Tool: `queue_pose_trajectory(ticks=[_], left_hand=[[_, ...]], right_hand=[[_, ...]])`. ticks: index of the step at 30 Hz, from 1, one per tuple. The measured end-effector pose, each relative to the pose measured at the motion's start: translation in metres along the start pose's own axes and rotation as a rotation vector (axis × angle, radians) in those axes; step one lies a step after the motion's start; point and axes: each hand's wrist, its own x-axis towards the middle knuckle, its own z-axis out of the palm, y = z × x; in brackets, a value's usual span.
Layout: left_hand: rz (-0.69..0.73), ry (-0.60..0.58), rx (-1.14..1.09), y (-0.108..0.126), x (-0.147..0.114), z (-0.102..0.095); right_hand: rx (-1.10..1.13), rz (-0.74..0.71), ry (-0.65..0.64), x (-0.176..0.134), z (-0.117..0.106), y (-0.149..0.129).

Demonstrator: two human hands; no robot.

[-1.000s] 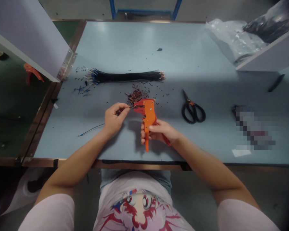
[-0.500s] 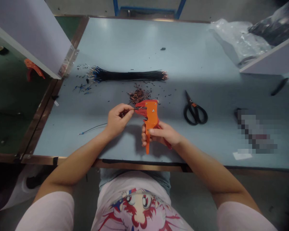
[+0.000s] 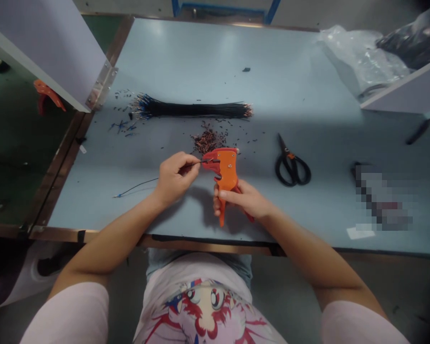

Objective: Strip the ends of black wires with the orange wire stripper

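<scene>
Pinched in the fingers of my left hand [image 3: 177, 176] is a thin black wire [image 3: 138, 184]; a blue terminal shows at its loose left end. Its other end reaches the red jaws of an orange wire stripper [image 3: 228, 172]. My right hand [image 3: 245, 198] is wrapped round the stripper's handles. Just behind the jaws lies a pile of copper and black wire scraps [image 3: 205, 140]. Beyond that, a long bundle of black wires [image 3: 197, 110] rests across the table, with blue terminals at the left and bare copper ends at the right.
Black-handled scissors [image 3: 292, 165] lie to the right of the stripper. Loose blue terminal pieces [image 3: 121, 125] are scattered at the left. Plastic bags [image 3: 369, 57] sit at the far right behind a white panel [image 3: 408, 88]. A blurred-out object [image 3: 383, 196] is at the right.
The view has shifted slightly. The wire end sits at the stripper's jaws in both frames, and the jaws look closer together around it now. Both hands keep their holds.
</scene>
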Motion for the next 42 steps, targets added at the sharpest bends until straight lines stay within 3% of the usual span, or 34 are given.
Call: queue_pose_trajectory(ticks=[19,28,42], left_hand=[[0.107,0.051,0.028,0.001,-0.002,0.0],[0.168,0.047,0.066,0.0,-0.001,-0.002],[0.087,-0.019,0.167,-0.002,0.0,0.0]], right_hand=[[0.047,0.0,-0.031,-0.001,-0.001,0.002],[-0.04,0.012,0.032,-0.003,0.003,-0.002],[0.063,0.01,0.14,0.004,0.006,0.0]])
